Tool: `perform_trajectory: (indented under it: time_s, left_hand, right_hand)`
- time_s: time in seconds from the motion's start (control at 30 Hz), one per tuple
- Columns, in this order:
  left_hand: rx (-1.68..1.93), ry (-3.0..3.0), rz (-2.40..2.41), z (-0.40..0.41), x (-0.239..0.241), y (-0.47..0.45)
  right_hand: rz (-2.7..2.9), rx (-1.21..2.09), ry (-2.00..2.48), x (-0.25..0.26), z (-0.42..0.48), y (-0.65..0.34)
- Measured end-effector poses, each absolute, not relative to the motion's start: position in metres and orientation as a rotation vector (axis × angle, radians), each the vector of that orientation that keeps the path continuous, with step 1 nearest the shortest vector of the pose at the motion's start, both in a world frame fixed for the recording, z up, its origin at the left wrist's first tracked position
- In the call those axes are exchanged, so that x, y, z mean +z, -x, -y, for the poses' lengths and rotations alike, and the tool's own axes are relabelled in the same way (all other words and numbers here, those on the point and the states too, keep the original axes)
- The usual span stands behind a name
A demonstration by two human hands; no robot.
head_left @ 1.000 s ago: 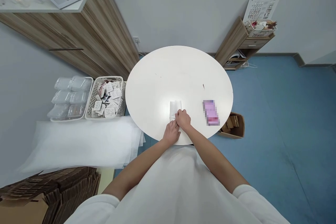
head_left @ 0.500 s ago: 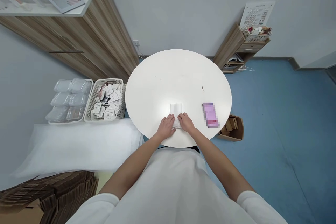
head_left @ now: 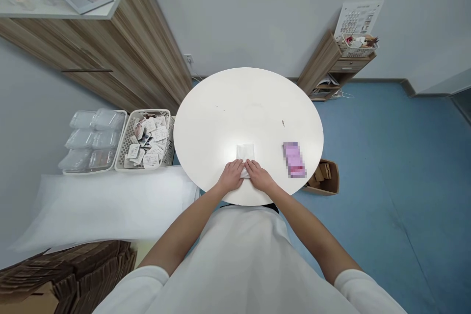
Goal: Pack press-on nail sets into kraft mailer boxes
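A small white folded packet [head_left: 245, 151], soft like foam sheet or paper, lies flat near the front edge of the round white table. My left hand [head_left: 231, 175] rests on its left side, fingers stretched forward. From the right, my right hand [head_left: 258, 175] lies on it too, palm down with straight fingers. The fingertips of both hands nearly meet over the packet's middle and cover part of its lower half. Whatever is inside the packet, if anything, is hidden. To the right of my hands lies a purple rectangular thing [head_left: 294, 159], blurred by pixels.
Left of the table [head_left: 246, 93] stand a white basket [head_left: 171, 142] of printed cards and a basket [head_left: 121, 149] of clear plastic boxes. White sheets [head_left: 110, 206] are stacked in front of them, above folded cardboard [head_left: 91, 274]. A cardboard box [head_left: 333, 181] sits at the lower right.
My right hand has flattened, its fingers now stretched over the packet beside my left hand's fingertips. The packet's top looks smoother. The whole view has shifted slightly.
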State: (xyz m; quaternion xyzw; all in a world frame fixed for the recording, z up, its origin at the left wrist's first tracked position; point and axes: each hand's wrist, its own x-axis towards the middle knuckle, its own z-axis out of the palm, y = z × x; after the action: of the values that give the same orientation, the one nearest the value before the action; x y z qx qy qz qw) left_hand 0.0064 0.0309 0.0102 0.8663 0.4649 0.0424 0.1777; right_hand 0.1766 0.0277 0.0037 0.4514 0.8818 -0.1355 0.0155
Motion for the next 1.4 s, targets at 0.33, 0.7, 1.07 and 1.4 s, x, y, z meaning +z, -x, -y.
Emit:
perform_trajectory:
  time_s: [0.33, 0.7, 1.07, 1.4]
  left_hand:
    - [0.131, -2.269, -1.116, -0.006, 0.03, 0.002]
    - [0.164, -1.851, -1.244, -0.039, 0.021, -0.001]
    - [0.402, -1.45, -1.626, -0.038, 0.002, -0.004]
    - [0.367, -1.312, -1.776, -0.023, -0.001, -0.004]
  right_hand:
    - [-2.712, -0.91, -1.381, 0.031, 0.009, -0.179]
    - [-2.396, -1.373, -1.638, 0.036, -0.038, -0.183]
    - [-1.993, -1.328, -2.627, 0.005, -0.035, -0.17]
    - [-1.667, -1.639, -2.73, 0.006, 0.003, -0.188]
